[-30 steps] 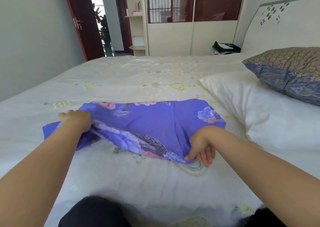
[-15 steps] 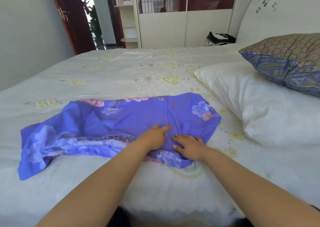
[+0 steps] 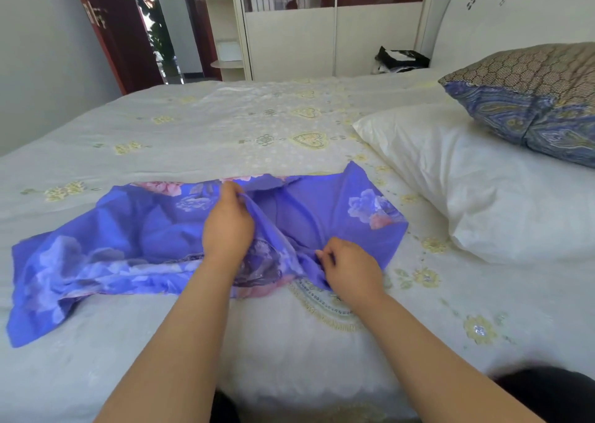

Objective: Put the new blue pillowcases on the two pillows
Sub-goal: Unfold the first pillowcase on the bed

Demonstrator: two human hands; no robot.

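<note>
- Pillowcase (image 3: 135, 239): blue with a pink and pale floral print, lying crumpled on the bed (image 3: 225, 123), spread from near the left edge of the view to just beside the white pillow. Its right part is lifted into a ridge of cloth between the two hands.
- Left hand (image 3: 228, 226): over the middle of the pillowcase, fingers (image 3: 233, 190) curled and pinching a raised edge of the cloth at its far side.
- Right hand (image 3: 352, 269): at the near right edge of the pillowcase, fingers (image 3: 323, 256) curled and gripping a fold of the cloth close to the bed.
- White pillow (image 3: 476, 194): bare, without a case, lying on the bed to the right of the pillowcase, apart from both hands.
- Patterned pillow (image 3: 531, 100): blue paisley and brown honeycomb print, resting on the far end of the white pillow, against the headboard (image 3: 515, 13).
- Bed cover: pale, with yellow heart and flower motifs.
- Wardrobe (image 3: 322, 36): pale, with dark glossy upper panels, beyond the bed.
- Door (image 3: 109, 26): dark red, open, far left; a potted plant (image 3: 157, 29) stands in the doorway.
- Black bag (image 3: 401, 58): beyond the bed's far right corner.
</note>
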